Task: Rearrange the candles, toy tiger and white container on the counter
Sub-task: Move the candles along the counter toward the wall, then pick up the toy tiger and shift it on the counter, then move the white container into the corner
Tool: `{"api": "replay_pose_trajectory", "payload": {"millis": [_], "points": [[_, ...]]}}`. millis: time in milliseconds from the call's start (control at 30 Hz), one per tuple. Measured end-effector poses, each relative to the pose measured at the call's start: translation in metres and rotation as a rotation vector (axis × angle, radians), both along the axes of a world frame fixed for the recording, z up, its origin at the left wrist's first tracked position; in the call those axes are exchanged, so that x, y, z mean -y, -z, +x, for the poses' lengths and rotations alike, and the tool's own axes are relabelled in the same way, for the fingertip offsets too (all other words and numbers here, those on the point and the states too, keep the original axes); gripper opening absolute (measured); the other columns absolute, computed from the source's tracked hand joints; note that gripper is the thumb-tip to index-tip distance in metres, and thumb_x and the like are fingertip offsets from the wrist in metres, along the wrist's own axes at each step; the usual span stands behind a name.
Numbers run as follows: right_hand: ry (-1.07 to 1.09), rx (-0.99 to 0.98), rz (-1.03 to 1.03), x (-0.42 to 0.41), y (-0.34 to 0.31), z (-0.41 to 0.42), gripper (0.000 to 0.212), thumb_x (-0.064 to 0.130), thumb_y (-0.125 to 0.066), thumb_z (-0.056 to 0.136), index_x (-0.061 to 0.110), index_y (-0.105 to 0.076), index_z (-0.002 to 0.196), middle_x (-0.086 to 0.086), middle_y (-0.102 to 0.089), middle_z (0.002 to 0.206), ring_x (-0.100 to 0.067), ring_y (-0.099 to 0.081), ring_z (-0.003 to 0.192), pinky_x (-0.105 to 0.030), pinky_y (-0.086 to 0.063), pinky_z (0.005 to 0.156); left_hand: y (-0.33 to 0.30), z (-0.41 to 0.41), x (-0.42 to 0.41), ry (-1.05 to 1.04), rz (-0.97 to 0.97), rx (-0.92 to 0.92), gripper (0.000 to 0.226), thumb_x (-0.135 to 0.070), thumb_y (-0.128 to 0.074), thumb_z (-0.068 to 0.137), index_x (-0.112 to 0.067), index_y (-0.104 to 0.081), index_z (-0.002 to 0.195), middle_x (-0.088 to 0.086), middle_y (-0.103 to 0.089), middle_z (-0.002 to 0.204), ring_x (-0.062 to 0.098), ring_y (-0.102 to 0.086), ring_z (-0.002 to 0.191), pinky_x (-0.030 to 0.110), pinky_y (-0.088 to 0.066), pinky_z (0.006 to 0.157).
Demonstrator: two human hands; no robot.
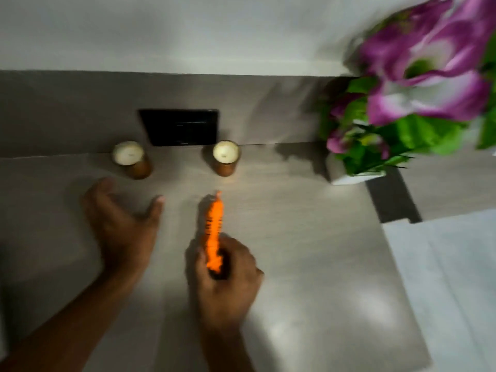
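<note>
The right hand (pixel 226 275) grips the toy tiger (pixel 213 232) by one end, just above the surface (pixel 308 264). The left hand (pixel 120 224) is spread, empty, near the left candle (pixel 131 159). A careless reach could topple that candle.

1 head view — close above, facing down at counter (pixel 308 264).
</note>
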State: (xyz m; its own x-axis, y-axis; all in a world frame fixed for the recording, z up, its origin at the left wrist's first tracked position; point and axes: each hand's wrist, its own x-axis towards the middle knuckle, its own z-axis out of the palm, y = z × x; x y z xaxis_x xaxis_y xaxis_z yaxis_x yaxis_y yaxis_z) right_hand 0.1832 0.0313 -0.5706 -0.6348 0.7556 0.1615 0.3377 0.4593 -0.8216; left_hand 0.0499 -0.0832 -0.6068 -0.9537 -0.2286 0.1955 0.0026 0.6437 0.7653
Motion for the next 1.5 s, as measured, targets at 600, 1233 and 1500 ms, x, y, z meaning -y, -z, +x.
{"api": "replay_pose_trajectory", "payload": {"millis": [600, 1233, 1500], "points": [[0.199, -0.077, -0.138, -0.168, 0.016, -0.034, 0.071, 0.051, -0.085, 0.074, 0.028, -0.057, 0.136, 0.007, -0.062, 0.123, -0.02, -0.067, 0.108, -0.054, -0.057, 0.097, 0.008, -0.008, 0.002, -0.042, -0.101, 0.021, 0.064, -0.061, -0.082, 0.07, -0.063, -0.039, 0.116, -0.002, -0.051, 0.123, 0.033, -0.057, 0.119, 0.054, -0.052, 0.102], [-1.116, 0.569, 0.658, 0.068, 0.025, -0.113, 0.087, 0.078, 0.003, 0.094, 0.031, 0.009, 0.167, -0.013, 0.016, 0.175, -0.042, 0.014, 0.162, -0.075, 0.011, 0.122, -0.106, 0.041, 0.177, -0.404, -0.074, 0.747, 0.088, -0.035, -0.094, 0.068, -0.019, -0.05, 0.142, 0.008, -0.065, 0.138, 0.032, -0.065, 0.122, 0.043, -0.054, 0.103], [-1.078, 0.633, 0.731, 0.07, 0.019, -0.112, 0.088, 0.078, 0.001, 0.093, 0.031, 0.004, 0.167, -0.016, 0.004, 0.177, -0.045, 0.005, 0.162, -0.076, 0.004, 0.123, -0.093, 0.006, 0.15, -0.461, 0.049, 0.222, 0.103, -0.019, -0.094, 0.062, -0.023, -0.039, 0.15, -0.001, -0.054, 0.141, 0.013, -0.053, 0.115, 0.027, -0.04, 0.093]]}}
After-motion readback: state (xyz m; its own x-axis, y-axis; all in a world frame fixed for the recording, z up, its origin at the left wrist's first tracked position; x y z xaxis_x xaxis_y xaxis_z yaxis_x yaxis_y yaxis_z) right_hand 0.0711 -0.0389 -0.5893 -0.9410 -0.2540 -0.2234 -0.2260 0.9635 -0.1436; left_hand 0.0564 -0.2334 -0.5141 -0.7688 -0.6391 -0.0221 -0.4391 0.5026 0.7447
